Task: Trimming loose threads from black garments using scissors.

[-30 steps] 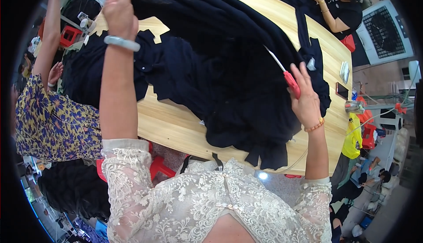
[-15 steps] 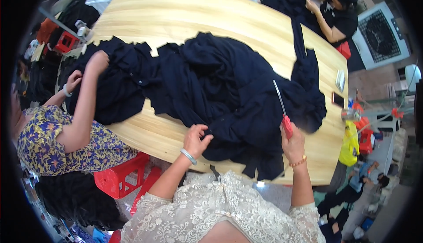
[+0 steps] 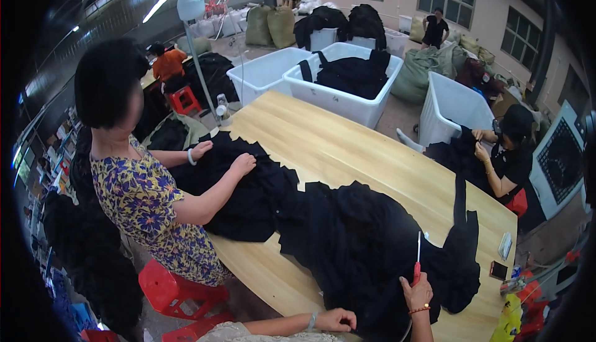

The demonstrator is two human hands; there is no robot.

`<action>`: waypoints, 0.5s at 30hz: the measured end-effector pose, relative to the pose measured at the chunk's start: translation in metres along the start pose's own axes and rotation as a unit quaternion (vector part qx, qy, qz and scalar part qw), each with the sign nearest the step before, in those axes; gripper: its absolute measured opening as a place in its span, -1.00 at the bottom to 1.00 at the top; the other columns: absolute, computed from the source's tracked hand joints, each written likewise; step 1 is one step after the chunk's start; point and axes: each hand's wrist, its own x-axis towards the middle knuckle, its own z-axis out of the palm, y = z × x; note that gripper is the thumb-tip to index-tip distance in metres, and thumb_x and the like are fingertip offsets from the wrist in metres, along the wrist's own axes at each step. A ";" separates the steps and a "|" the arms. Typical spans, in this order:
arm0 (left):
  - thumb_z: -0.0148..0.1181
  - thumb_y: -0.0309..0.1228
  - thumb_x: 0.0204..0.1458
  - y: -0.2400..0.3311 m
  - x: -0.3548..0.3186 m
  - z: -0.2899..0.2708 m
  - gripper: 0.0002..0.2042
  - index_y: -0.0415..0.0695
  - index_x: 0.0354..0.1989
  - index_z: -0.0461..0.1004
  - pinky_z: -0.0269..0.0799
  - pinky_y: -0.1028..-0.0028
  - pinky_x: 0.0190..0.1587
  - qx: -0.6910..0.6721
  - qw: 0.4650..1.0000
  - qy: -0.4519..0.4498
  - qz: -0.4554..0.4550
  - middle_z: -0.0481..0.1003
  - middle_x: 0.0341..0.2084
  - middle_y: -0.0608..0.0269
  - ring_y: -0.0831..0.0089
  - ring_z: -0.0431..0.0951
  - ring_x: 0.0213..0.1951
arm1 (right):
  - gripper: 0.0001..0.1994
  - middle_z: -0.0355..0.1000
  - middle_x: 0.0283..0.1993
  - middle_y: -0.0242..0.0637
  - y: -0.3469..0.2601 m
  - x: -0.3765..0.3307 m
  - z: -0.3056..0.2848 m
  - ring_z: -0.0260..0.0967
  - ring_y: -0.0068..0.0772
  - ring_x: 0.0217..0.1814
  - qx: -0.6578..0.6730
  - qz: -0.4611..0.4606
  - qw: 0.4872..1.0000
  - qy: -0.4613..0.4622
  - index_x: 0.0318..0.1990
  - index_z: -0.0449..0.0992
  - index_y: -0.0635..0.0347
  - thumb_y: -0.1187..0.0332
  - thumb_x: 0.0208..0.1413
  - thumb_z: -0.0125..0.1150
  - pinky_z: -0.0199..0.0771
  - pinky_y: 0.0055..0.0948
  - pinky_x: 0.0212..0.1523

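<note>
Wooden worktop (image 3: 347, 149) carries our heaped black garment (image 3: 347, 243). Our left hand (image 3: 335, 320) pinches its near edge taut; right hand (image 3: 417, 293) grips red-handled scissors (image 3: 417, 261), blade upright, clear of cloth.

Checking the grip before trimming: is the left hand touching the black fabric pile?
Touching. In the head view the left hand rests with its fingers on the near edge of the black fabric pile, no gap visible.
</note>
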 end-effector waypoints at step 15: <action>0.01 -0.67 -0.15 -0.062 -0.030 0.003 -0.81 -0.21 -0.35 0.49 0.27 0.59 -0.49 -0.099 0.950 0.255 -0.149 0.39 -0.57 0.49 0.66 0.33 -0.49 | -0.74 0.37 -0.34 -0.06 0.017 0.003 0.073 0.31 0.01 -0.20 -0.035 -0.043 0.996 0.065 -0.29 0.27 0.23 0.49 -0.16 0.21 0.38 -0.10 -0.24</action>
